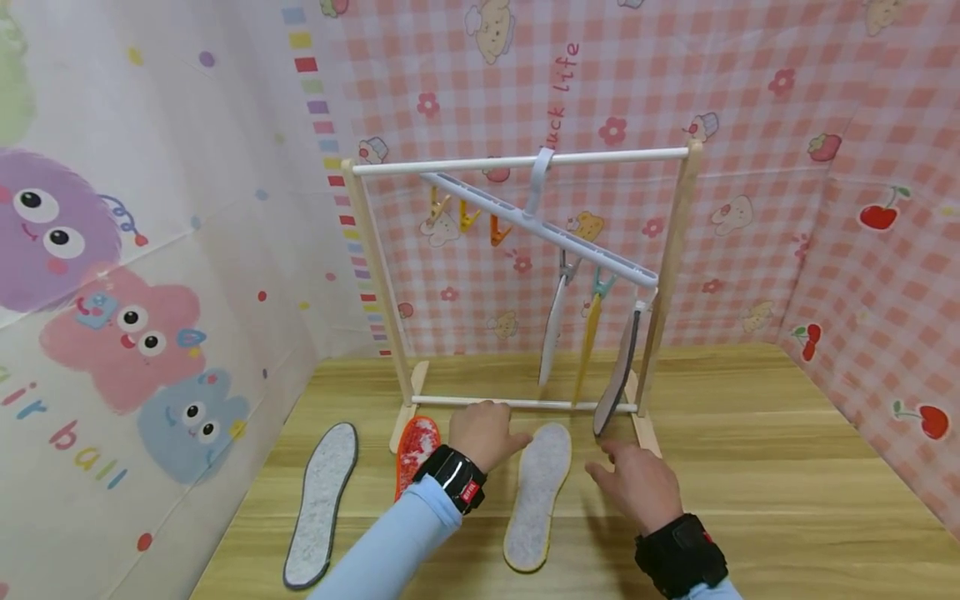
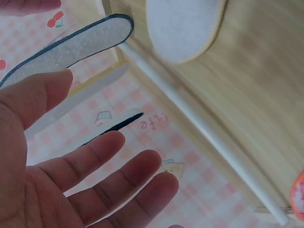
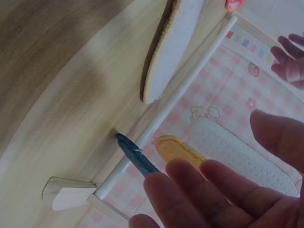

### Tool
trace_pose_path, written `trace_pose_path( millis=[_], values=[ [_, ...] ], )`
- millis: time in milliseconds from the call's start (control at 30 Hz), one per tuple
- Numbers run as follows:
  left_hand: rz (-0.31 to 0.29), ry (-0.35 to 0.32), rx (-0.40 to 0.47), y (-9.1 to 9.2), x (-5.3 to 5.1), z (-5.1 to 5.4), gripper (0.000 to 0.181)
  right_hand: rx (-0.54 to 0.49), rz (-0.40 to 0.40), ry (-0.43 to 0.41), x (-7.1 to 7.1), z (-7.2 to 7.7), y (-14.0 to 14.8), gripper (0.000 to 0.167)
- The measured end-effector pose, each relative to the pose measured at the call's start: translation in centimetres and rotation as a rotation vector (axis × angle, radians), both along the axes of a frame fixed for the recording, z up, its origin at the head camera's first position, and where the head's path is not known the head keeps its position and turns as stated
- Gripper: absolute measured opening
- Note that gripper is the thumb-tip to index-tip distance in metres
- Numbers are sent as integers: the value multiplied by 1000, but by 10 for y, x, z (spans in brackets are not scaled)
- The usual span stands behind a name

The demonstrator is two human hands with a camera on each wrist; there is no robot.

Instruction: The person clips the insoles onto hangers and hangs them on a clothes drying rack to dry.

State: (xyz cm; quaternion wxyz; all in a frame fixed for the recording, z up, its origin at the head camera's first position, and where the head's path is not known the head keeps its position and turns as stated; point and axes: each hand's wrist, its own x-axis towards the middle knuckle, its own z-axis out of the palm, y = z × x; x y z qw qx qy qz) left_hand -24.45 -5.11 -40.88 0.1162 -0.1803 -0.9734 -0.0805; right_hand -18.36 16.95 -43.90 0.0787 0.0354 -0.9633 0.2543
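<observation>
My left hand (image 1: 483, 435) hovers between a red insole (image 1: 415, 450) and a grey insole with a yellow edge (image 1: 538, 492), its fingers loosely spread in the left wrist view and holding nothing. Just below a hanging dark-edged insole (image 1: 621, 375) is my right hand (image 1: 641, 483), fingers relaxed; whether they touch that insole I cannot tell. Beside it hang a yellow insole (image 1: 588, 346) and a white insole (image 1: 552, 329). All three are clipped to a tilted pale-blue hanger (image 1: 525, 218). Another grey insole (image 1: 321, 504) with a dark edge lies at the left of the table.
A wooden rack (image 1: 367, 258) with a white top bar (image 1: 450, 165) carries the hanger. Several clips hang on its higher left half, including an orange clip (image 1: 498, 231). Wood-grain table (image 1: 780, 483) lies under everything, with patterned cloth (image 1: 750, 100) behind and at both sides.
</observation>
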Motion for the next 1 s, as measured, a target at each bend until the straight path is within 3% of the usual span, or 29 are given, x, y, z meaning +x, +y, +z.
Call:
trace_pose_path(
  millis=[333, 567, 800, 1000],
  values=[
    [6, -35, 23, -25, 21, -18, 40, 56, 63, -82, 1, -5, 2, 41],
    [33, -81, 100, -45, 37, -30, 45, 50, 87, -128, 3, -11, 2, 41],
    [83, -120, 159, -68, 47, -38, 45, 94, 120, -147, 5, -14, 0, 41],
    [155, -160, 141, -87, 51, -43, 44, 128, 142, -165, 4, -14, 2, 41]
  ],
)
